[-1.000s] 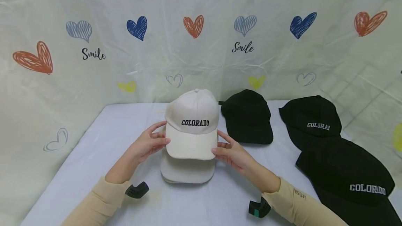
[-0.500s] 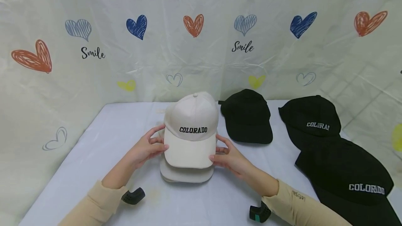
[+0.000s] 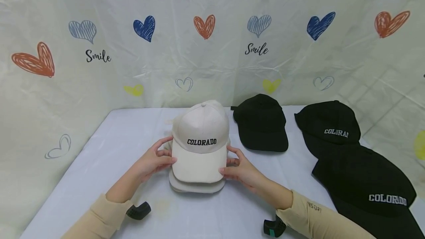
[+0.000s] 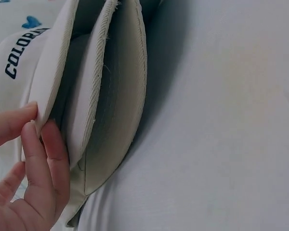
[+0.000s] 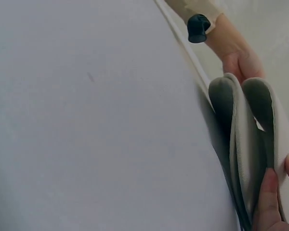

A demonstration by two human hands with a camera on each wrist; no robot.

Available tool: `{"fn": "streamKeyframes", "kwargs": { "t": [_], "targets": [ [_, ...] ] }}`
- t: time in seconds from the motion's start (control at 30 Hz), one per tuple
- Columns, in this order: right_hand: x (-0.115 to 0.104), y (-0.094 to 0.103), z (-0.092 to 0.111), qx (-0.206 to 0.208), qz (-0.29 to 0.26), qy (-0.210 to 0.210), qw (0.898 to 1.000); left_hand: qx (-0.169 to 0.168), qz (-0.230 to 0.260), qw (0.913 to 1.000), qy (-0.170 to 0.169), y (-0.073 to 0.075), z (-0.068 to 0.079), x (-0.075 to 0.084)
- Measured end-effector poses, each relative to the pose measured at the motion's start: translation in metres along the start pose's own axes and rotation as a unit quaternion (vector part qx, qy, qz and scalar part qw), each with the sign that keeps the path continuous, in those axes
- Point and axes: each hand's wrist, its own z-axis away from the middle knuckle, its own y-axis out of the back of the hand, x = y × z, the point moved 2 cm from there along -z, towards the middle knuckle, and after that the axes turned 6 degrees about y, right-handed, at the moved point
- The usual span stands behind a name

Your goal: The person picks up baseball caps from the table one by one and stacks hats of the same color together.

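Note:
A white baseball cap with black COLORADO lettering faces me in the middle of the table. My left hand pinches one side of its brim, thumb on top and fingers beneath. On the opposite side, my right hand pinches the brim the same way. Below it lie more white caps; a lower brim pokes out at the front. The left wrist view shows the stacked brims edge-on, with a gap under the held brim and a lower brim close to the cloth. The crowns underneath are mostly hidden.
A plain-fronted black cap sits behind and right of the stack. Two black COLORADO caps, one farther back and one nearer, overlap at the right. White cloth covers the table, and a heart-printed curtain hangs behind.
Both hands have brought the white cap down and slightly toward me onto the stack, so less of the lower brim shows. The black caps have stayed put.

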Motion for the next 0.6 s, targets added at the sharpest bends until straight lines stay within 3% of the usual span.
{"fn": "streamKeyframes", "kwargs": {
  "t": [0.33,0.6],
  "targets": [
    [0.000,-0.003,0.002,-0.007,0.027,0.009,1.000,-0.016,-0.013,0.9994,0.028,0.003,0.001,-0.002],
    [-0.003,0.001,-0.002,0.002,-0.011,-0.004,1.000,0.039,-0.041,0.9968,0.056,0.006,-0.010,0.004]
  ]
}}
